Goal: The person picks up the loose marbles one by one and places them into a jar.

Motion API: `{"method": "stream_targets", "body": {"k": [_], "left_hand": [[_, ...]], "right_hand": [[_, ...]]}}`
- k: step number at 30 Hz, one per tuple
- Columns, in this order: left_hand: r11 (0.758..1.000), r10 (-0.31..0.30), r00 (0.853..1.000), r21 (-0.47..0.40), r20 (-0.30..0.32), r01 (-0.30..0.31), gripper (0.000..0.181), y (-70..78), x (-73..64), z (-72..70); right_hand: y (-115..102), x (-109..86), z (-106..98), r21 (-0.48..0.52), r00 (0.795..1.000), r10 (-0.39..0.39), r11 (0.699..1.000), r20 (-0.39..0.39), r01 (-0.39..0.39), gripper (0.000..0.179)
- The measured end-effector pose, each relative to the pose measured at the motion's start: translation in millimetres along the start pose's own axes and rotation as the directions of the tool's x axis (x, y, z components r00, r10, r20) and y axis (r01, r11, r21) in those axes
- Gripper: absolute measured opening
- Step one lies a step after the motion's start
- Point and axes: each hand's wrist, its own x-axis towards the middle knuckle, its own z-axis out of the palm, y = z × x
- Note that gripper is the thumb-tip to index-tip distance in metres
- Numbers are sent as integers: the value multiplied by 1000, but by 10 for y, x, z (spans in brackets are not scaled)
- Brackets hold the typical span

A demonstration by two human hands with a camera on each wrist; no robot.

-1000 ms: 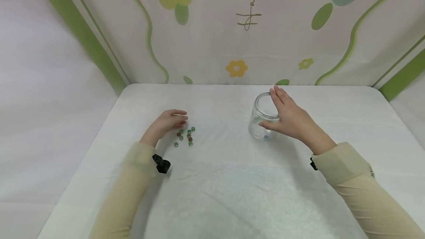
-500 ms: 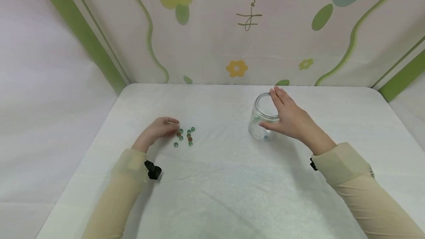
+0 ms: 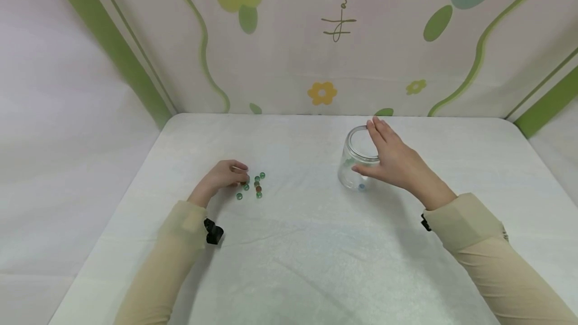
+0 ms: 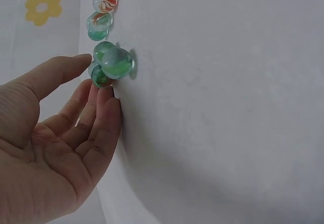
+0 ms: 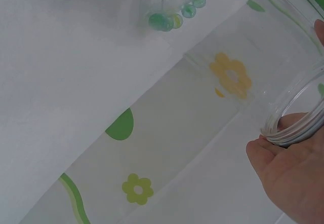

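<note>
At the near side of the white-covered table, we see two beige sleeves reach in, with a black wrist camera at the left cuff. Beyond it, the left hand sits low at the loose glass marbles, well inside the table's left edge; its thumb and fingertips are narrowly parted around some of them, and we cannot tell whether one is pinched. A broad stretch of tabletop separates this group from the clear jar, upright and mouth up, in from the far edge. The right hand holds it in a wide grip, thumb nearer us, fingers at the rim. We make out green marbles at its bottom. Past the far edge rises a flower-printed backdrop.
</note>
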Motion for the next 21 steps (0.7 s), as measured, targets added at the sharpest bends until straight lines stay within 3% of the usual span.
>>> {"method": "stream_targets", "body": {"k": [15, 21], "left_hand": [[1000, -3, 999, -10, -44, 2, 43, 32, -18, -24], [992, 7, 1000, -124, -26, -10, 46, 139, -19, -29]], "right_hand": [[0, 7, -1, 2, 1000, -9, 1000, 0, 9, 104], [9, 8, 4, 1, 1000, 0, 1000, -4, 0, 104]]}}
